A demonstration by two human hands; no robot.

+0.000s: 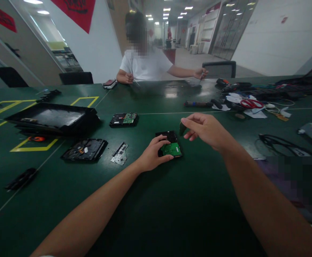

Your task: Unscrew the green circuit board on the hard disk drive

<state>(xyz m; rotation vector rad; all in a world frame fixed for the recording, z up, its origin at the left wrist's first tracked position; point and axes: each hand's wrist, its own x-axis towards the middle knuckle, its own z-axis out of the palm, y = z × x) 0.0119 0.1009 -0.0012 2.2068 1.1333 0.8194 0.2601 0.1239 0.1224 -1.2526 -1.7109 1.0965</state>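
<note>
A hard drive point(175, 149) with a green circuit board and black casing lies on the green table in front of me. My left hand point(156, 152) grips it from the left, the thumb along its near side and the fingers bent over its top. Just right of and above the drive, my right hand point(198, 129) pinches a small dark green flat piece point(182, 129) between thumb and fingers. The kind of that piece is too dim to make out. To the left of my left hand lies a silvery bare circuit board point(120, 154).
Other hard drives, one at the back point(123, 119) and one opened point(85, 149), lie left. Beyond them sits a black plastic tray point(54, 117). A person point(147, 66) across the table holds thin tools. Cables point(281, 141) and a tool pile point(241, 101) are right.
</note>
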